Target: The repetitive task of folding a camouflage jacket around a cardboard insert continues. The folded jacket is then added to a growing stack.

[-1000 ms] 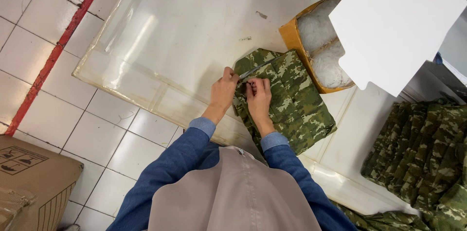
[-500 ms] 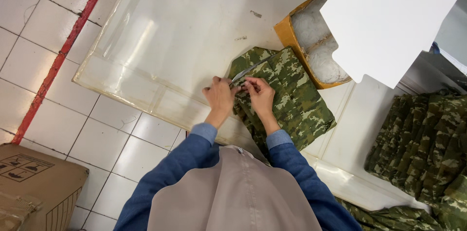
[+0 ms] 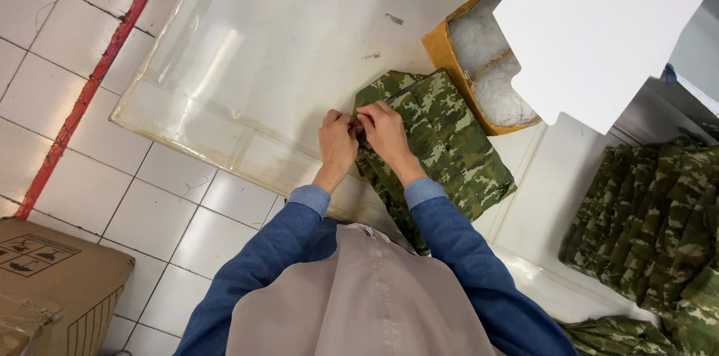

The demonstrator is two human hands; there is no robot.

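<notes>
Your two hands meet at the left edge of a folded camouflage garment (image 3: 442, 142), both forearms reaching forward in blue sleeves, wrists bent down. Your left hand (image 3: 337, 139) is curled, fingers pinched shut on the garment's edge; your right hand (image 3: 383, 127) lies beside it, touching it, fingers likewise closed on the same edge of cloth. What exactly sits between the fingertips is too small to tell.

There is one garment under your hands. It is green, brown and pale in a blocky digital pattern, folded into a rough rectangle, lying slantwise near the near edge of the white tabletop (image 3: 299, 34), which is covered by a clear plastic sheet. One stack of like camouflage pieces (image 3: 651, 221) lies well apart at the right. One yellow box (image 3: 442, 49) of white stuffing stands just beyond the garment. One brown carton (image 3: 52, 281) stands on the tiled floor (image 3: 90, 124) at the left.
</notes>
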